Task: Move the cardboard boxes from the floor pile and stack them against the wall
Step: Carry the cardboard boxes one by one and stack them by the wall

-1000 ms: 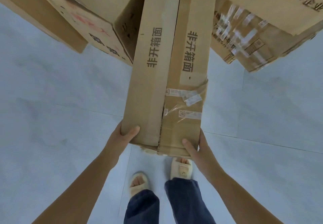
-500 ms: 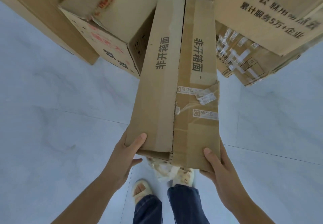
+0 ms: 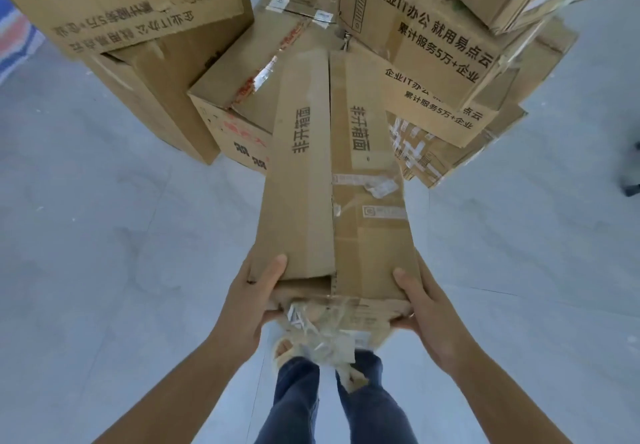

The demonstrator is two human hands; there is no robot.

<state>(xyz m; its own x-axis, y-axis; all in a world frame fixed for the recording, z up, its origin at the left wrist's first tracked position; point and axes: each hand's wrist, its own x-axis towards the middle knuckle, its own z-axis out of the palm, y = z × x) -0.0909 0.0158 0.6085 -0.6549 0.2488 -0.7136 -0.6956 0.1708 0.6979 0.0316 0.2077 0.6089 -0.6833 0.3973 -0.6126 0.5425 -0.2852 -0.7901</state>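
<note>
In front of the pile [image 3: 346, 62], the long box [image 3: 332, 180] is held by its near end, the left hand [image 3: 254, 299] and right hand [image 3: 424, 308] each gripping a corner, likely to pull it free. Since half a second ago, its far end has slid back from the pile and the view has lifted.
</note>
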